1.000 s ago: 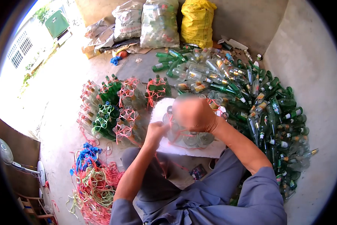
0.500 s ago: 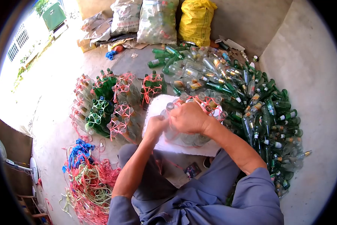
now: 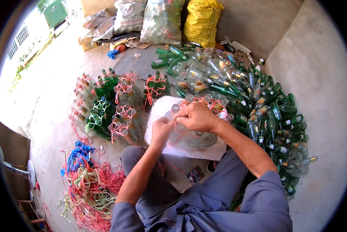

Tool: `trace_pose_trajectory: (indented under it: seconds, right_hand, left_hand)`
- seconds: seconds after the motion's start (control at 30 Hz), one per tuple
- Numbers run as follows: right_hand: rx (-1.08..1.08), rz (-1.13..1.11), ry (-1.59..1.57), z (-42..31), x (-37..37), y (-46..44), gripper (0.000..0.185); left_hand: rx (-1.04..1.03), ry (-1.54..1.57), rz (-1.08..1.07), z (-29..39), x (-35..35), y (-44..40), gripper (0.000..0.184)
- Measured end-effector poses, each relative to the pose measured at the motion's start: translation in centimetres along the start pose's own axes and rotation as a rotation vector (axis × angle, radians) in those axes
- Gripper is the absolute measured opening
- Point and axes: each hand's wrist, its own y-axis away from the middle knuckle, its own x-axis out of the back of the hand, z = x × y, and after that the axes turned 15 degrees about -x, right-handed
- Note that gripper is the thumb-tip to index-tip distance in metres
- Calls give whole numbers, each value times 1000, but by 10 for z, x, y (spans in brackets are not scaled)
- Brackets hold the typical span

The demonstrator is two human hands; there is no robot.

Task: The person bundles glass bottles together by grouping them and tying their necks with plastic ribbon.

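Clear glass bottles [image 3: 206, 141] stand upright in a group on a white foam board [image 3: 158, 110] before me, with red twine [image 3: 208, 101] laced around their necks. My left hand [image 3: 162, 130] is closed in a pinch at the left side of the group, on a strand of the red twine. Close against it, my right hand [image 3: 196, 117] is also pinched on the twine, beside the neck of the left bottle [image 3: 175, 108]. The fingertips of both hands nearly meet, and the exact course of the strand between them is hard to see.
Tied bundles of bottles [image 3: 102, 116] stand at the left. A heap of red, green and blue twine [image 3: 90, 185] lies lower left. Loose bottles [image 3: 272, 120] are piled at the right. Full sacks [image 3: 202, 23] lean on the back wall, and a fan [image 3: 31, 174] is far left.
My right hand has come down from above the bottles to beside my left hand, its fingers now pinched near the left bottle's neck. The view has shifted slightly.
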Motion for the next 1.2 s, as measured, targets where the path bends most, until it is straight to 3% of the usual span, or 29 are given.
trace_pose_trajectory:
  seconds: [0.47,0.73,0.83,1.0,1.2]
  right_hand:
    - [-20,-2,-196,5,-5,-2,25]
    - [14,6,27,-2,-1,-13,20]
    - [66,5,29,0,-1,-16,19]
    - [12,-94,29,-3,6,-17,19]
    - [-2,-184,14,2,13,-21,21]
  left_hand:
    - [-96,-12,55,-24,-6,-5,32]
    - [-23,4,-13,-1,1,-1,28]
    - [-23,152,-80,7,11,4,21]
    - [-118,349,-129,0,21,9,9]
    - [-185,273,-154,-6,18,14,9]
